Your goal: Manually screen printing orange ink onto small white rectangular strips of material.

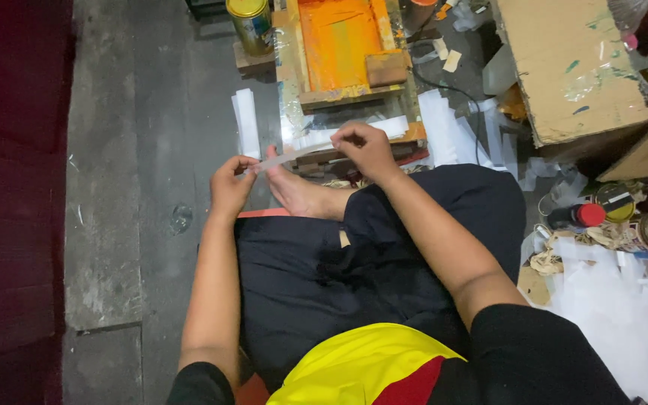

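A thin whitish strip (pixel 294 155) stretches between my two hands. My left hand (pixel 232 184) pinches its left end and my right hand (pixel 365 148) pinches its right end. The strip hangs just above my bare foot (pixel 299 192), which rests on my crossed legs in dark trousers. Right behind my hands stands an orange-stained wooden printing frame (pixel 341 45) with a wooden block (pixel 386 67) lying in it.
White paper strips (pixel 247 120) lie on the grey floor beside the frame. A gold tin (pixel 250 22) stands at the back. A paint-smeared cardboard box (pixel 571 67), bottles (pixel 579 215) and white sheets (pixel 609 307) crowd the right. A dark red surface (pixel 9 187) fills the left.
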